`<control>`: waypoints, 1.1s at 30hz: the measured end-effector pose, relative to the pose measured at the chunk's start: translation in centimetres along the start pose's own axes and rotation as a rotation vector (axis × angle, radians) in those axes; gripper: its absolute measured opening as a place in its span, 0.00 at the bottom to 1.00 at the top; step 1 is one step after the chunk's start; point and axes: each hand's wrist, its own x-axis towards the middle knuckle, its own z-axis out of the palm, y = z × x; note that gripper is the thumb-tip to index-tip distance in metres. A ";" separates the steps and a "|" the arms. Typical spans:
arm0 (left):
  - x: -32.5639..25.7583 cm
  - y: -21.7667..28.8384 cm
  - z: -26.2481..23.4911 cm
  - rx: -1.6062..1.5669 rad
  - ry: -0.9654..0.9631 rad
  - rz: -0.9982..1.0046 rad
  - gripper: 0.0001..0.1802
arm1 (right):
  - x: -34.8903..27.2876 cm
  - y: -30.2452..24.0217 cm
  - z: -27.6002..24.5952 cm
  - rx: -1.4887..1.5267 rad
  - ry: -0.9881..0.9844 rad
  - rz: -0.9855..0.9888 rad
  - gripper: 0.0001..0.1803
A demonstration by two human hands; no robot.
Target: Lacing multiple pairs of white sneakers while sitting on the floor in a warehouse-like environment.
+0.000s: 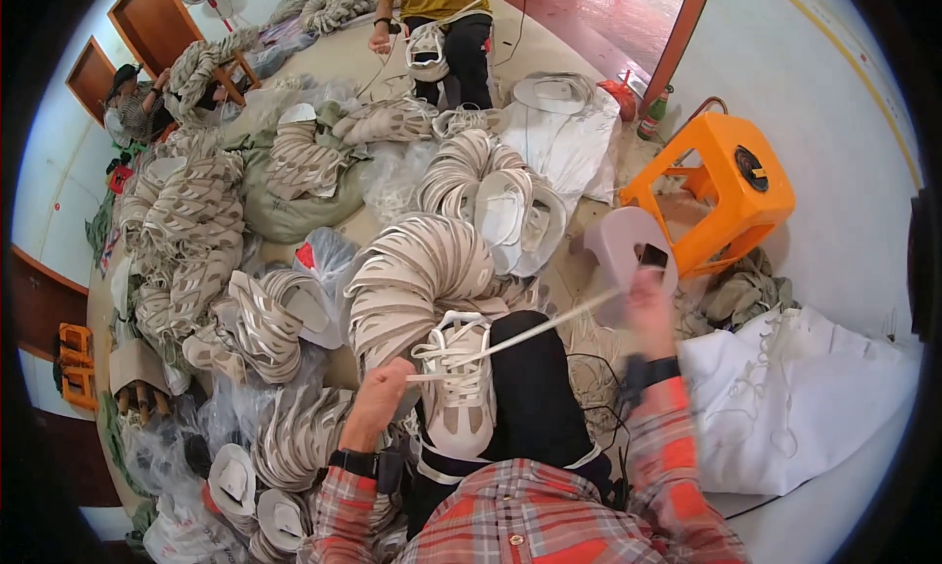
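The largest thing near the hands, a curved stack of beige shoe uppers (pixel 417 274), stood just beyond the lap, its pieces nested one against another. Next came the single beige upper (pixel 461 429) on the left leg of the black trousers (pixel 535 382), toe toward the body. It looked light and soft, probably apt to twist under a sideways pull, so the toe or the sides below the lacing seemed the best places to steady it. The left hand (pixel 382 395) was clenched on a short stretch of lace (pixel 549 324) just beside the upper; the right hand (pixel 650 314), raised well apart, gripped the far stretch, though blur hid its finger placement. That lace, slimmest of all, ran taut between upper and right hand, flat, supple and perhaps slippery, better pinched firmly near its end.
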 end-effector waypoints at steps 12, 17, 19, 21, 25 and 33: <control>1.7 0.1 2.7 0.268 -0.024 0.044 0.10 | 1.7 -15.0 -31.1 -0.050 0.609 -0.415 0.16; 6.0 2.5 8.2 0.896 -0.269 0.922 0.08 | 0.6 -24.6 -21.5 0.559 0.391 -0.454 0.20; 5.6 5.2 10.5 0.638 -0.691 0.276 0.09 | -0.9 -28.1 -17.4 0.508 0.352 -0.527 0.19; 3.9 11.4 13.6 0.578 -0.734 0.317 0.09 | -2.8 -31.2 -11.8 0.380 0.304 -0.584 0.19; -3.9 25.7 14.1 0.389 -0.499 0.593 0.06 | -5.7 -33.1 -0.1 0.327 -0.130 -0.513 0.17; -18.7 28.5 -14.7 0.594 0.973 0.846 0.16 | -2.0 -19.5 3.1 0.145 -0.046 -0.148 0.09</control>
